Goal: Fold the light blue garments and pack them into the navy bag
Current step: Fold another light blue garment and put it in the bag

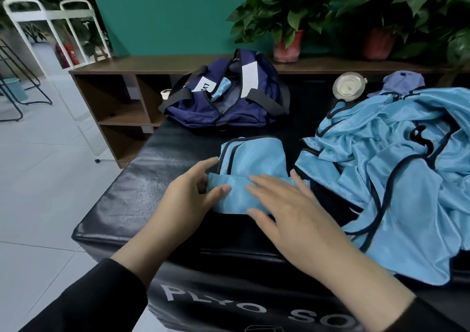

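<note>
A small light blue garment with dark trim lies partly folded on the black padded box, its near edge turned over. My left hand pinches the left end of that fold between thumb and fingers. My right hand presses flat on the fold with straight fingers. A heap of unfolded light blue garments lies to the right. The navy bag sits unzipped at the far end of the box, with a rolled light blue piece inside.
A clear plastic lid and a purple cloth lie behind the heap. A wooden shelf unit with potted plants runs along the green wall. White rack and tiled floor are to the left.
</note>
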